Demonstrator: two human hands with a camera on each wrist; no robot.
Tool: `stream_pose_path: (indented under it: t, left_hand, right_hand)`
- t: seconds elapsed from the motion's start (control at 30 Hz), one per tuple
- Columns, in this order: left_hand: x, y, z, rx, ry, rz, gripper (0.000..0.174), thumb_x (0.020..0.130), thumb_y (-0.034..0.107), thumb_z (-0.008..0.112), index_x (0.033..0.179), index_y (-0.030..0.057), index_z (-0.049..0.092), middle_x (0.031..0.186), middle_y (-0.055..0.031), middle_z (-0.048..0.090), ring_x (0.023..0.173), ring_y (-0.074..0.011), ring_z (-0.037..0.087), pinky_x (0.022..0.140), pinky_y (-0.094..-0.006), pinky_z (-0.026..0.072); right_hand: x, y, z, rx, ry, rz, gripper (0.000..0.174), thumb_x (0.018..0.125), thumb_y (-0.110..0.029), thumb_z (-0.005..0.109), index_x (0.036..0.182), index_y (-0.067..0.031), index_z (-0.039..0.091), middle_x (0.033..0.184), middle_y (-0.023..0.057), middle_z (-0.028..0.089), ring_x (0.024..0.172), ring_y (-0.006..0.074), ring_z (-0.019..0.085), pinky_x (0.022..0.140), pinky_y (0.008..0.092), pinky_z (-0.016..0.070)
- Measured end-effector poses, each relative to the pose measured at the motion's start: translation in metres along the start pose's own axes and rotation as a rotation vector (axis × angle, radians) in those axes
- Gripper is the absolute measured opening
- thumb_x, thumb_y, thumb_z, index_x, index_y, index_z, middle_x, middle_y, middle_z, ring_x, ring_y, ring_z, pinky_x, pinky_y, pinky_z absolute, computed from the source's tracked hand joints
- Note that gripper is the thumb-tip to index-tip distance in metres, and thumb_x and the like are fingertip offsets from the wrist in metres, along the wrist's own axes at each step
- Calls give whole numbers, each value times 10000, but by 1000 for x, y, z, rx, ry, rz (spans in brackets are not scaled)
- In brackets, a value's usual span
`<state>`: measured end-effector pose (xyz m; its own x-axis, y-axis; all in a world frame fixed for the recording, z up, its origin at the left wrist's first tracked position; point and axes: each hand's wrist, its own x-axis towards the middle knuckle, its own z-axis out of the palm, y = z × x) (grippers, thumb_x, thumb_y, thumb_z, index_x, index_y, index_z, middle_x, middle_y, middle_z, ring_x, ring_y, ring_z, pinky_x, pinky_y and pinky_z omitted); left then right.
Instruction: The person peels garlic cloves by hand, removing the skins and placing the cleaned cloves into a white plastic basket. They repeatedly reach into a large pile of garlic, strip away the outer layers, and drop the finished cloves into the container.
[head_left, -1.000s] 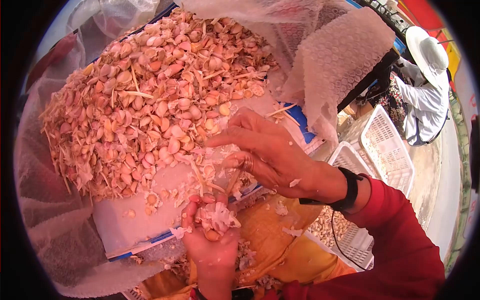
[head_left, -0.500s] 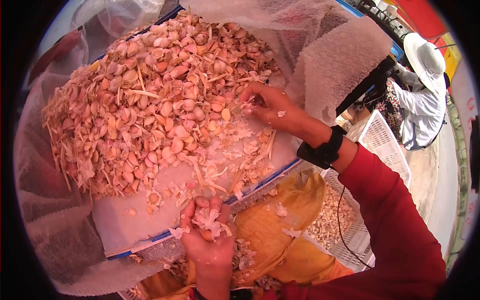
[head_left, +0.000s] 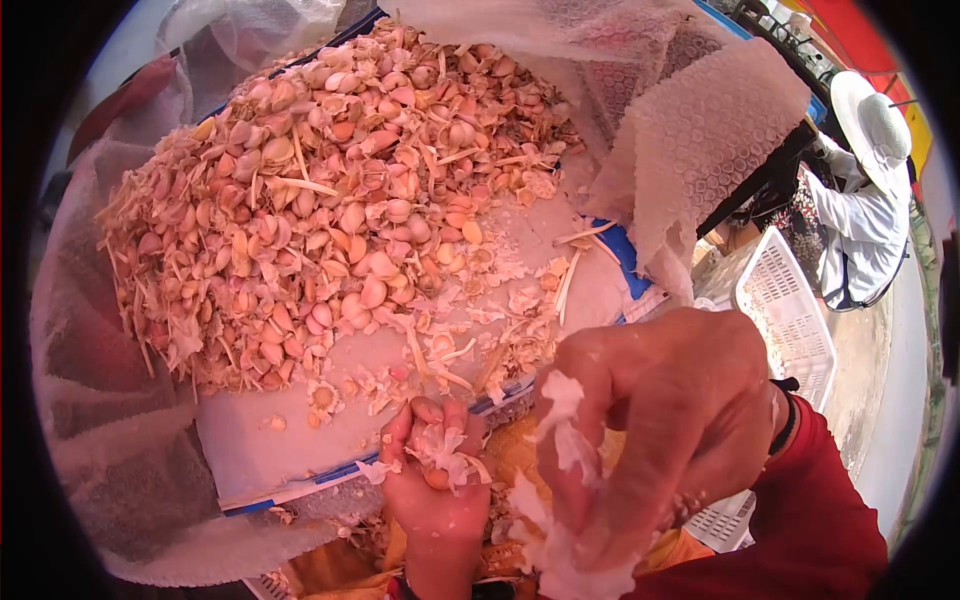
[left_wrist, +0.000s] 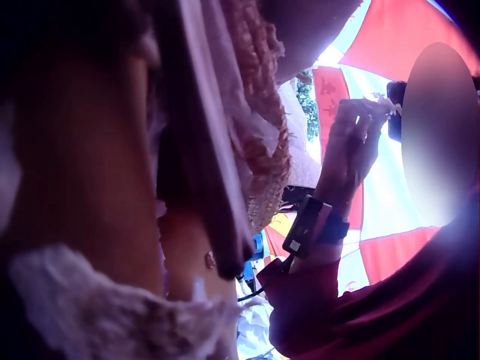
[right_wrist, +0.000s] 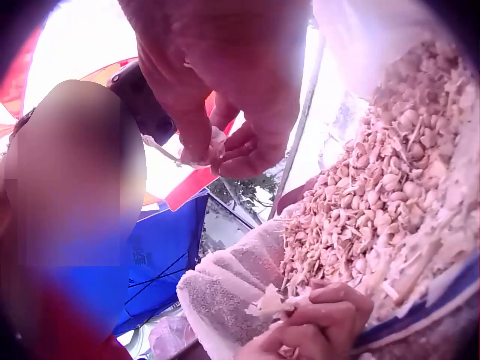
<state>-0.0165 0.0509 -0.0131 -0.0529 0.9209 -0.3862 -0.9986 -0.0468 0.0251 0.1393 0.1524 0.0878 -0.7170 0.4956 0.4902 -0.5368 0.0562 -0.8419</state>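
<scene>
A big heap of garlic cloves [head_left: 330, 210] mixed with dry skins and stalk bits fills the upper left of the head view. My left hand [head_left: 438, 515], palm up at the board's front edge, curls its fingers round a garlic clove [head_left: 437, 479] with loose papery skin over it. Raised close to the head camera, my right hand [head_left: 670, 400] pinches white garlic skin [head_left: 565, 400] between thumb and fingers. The right wrist view shows the pinched skin [right_wrist: 202, 150] at the fingertips, with a thin strip sticking out. Whatever lies inside this skin is hidden.
Bubble wrap [head_left: 700, 140] drapes around the heap. White plastic baskets [head_left: 790, 320] stand at the right, near a person in a white hat [head_left: 870, 120]. Loose skins [head_left: 520, 300] litter the pale board [head_left: 270, 460], whose blue edge runs in front.
My right hand went from above the board to the heap's right edge, then came back and up close to the head camera with garlic skin. The left hand keeps its place and hold.
</scene>
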Motion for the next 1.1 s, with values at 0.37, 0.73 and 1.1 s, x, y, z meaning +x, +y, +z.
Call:
stream_pose_path:
  t: [0.37,0.73,1.1]
  left_hand:
    - [-5,0,11,19,28,-22,305,955,279,371,809,38,488,724,-92,429,553,-152,350,375,-233,324]
    - [-6,1,10,54,15,-24,324,952,274,368,784,36,510,714,-75,431,551,-140,327,380,-242,295]
    - [-7,-2,18,147,-23,257,281,939,247,383,754,47,455,695,-79,428,581,-136,368,505,-249,328]
  right_hand:
    - [-23,-3,48,735,116,201,70,692,126,714,746,114,671,791,177,638,675,251,645,619,294,537]
    - [-12,13,39,439,-39,-141,76,722,73,727,736,76,653,823,224,618,571,257,616,512,287,517]
    - [-21,49,31,559,504,215,122,936,-122,439,995,-30,493,873,74,510,805,182,541,743,329,445]
